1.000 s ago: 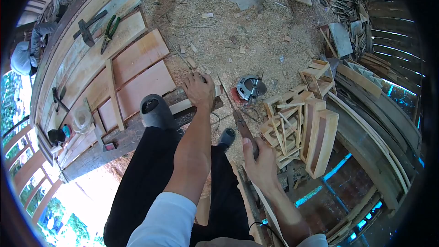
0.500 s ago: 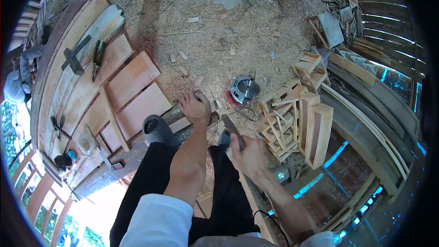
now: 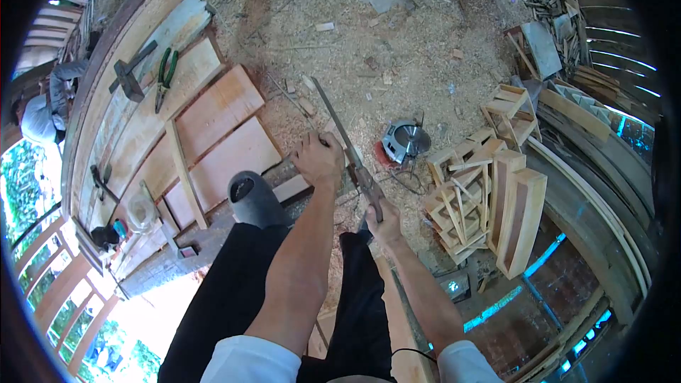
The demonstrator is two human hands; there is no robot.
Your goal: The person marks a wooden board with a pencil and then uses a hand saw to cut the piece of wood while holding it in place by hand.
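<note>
My right hand (image 3: 383, 220) is wrapped round the wooden handle of a hand saw (image 3: 342, 126), whose long narrow blade points up and away past my left hand. With fingers bent, my left hand (image 3: 318, 159) grips a wooden piece (image 3: 292, 188) low in front of my legs; the palm hides much of it. The saw's handle end lies close to the right of that hand. Beside the wood, on its left, is my foot in a grey shoe (image 3: 254, 200).
Wooden panels (image 3: 227, 149) lie at left, with a hammer (image 3: 128, 79) and green-handled pliers (image 3: 165, 79). A circular saw (image 3: 406, 140) with its cord rests on the sawdust floor. Stacked wooden frames (image 3: 468, 191) stand at right. Another person (image 3: 46, 113) is at far left.
The saw has swung so its blade shows broadside, pointing up and left, and my right hand has turned with it. My left hand keeps its grip. The whole view has shifted slightly.
</note>
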